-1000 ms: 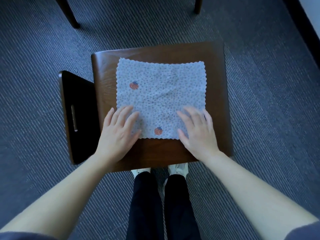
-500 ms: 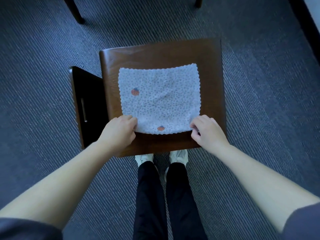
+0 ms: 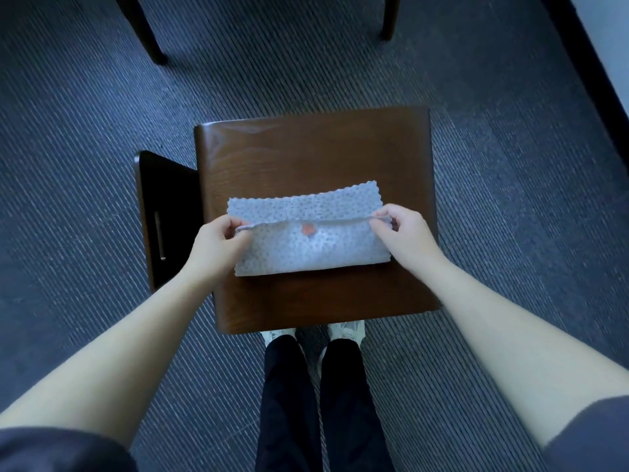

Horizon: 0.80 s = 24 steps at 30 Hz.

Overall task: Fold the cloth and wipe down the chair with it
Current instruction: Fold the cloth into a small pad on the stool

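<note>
A pale dotted cloth (image 3: 308, 248) with a scalloped edge and a small red motif lies on the dark wooden chair seat (image 3: 313, 155). Its near half is lifted and doubled over toward the far edge, so a strip of the far half still shows beyond the raised edge. My left hand (image 3: 218, 248) pinches the left corner of the raised edge. My right hand (image 3: 403, 229) pinches the right corner. Both hands hold the edge a little above the seat, stretched straight between them.
The chair's dark backrest (image 3: 166, 219) with a slot stands at the seat's left side. Striped grey carpet (image 3: 510, 165) lies all around. Two legs of other furniture (image 3: 143, 28) stand at the top. My legs and white shoes (image 3: 347, 330) are at the seat's near edge.
Both hands went from lying flat on the cloth to pinching its near corners, then lifted that edge and carried it away from me over the far half.
</note>
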### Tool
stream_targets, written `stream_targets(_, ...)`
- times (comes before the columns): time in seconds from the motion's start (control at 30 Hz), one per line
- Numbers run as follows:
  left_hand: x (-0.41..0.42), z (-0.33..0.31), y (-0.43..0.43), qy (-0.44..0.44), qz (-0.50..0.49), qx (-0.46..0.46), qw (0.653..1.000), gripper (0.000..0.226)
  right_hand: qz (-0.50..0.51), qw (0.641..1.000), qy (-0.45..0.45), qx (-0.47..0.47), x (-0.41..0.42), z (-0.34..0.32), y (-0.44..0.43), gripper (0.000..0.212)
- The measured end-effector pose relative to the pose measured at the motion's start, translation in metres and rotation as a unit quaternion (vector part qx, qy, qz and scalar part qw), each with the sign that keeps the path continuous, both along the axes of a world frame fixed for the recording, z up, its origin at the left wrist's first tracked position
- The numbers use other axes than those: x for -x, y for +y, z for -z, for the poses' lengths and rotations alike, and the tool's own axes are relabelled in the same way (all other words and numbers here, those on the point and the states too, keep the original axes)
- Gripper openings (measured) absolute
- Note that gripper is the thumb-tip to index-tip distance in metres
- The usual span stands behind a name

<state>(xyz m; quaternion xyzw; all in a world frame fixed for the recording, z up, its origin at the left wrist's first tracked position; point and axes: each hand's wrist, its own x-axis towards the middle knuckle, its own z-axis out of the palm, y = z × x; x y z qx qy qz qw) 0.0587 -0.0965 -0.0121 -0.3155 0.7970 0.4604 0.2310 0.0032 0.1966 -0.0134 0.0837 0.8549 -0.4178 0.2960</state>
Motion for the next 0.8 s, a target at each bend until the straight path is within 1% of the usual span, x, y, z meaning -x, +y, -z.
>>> stream_targets(0.07,0.004,0.005,0.004,0.012,-0.02,0.002,1.0,0.021,0.007,1.0,0.004,-0.005,0.011,0.005,-0.006,0.013)
stream_targets(0.13,0.006,0.011,0.005,0.019,-0.044,0.0,0.999,0.027,0.013,1.0,0.006,-0.012,0.019,0.009,-0.011,0.012)
stream_targets(0.23,0.009,0.016,0.005,0.006,-0.072,0.029,0.997,0.027,0.025,0.999,0.022,-0.039,0.027,0.015,-0.016,0.012)
stream_targets(0.37,0.014,0.018,0.01,0.007,-0.063,0.085,0.994,0.024,0.041,0.996,0.035,-0.077,0.034,0.022,-0.022,0.019)
stream_targets(0.63,0.022,0.021,0.016,-0.001,-0.062,0.174,0.983,0.024,0.039,0.988,0.049,-0.14,0.037,0.029,-0.031,0.02)
stream_targets(0.8,0.023,0.02,0.015,-0.017,-0.013,0.251,0.968,0.025,0.035,0.985,0.06,-0.157,0.036,0.028,-0.031,0.021)
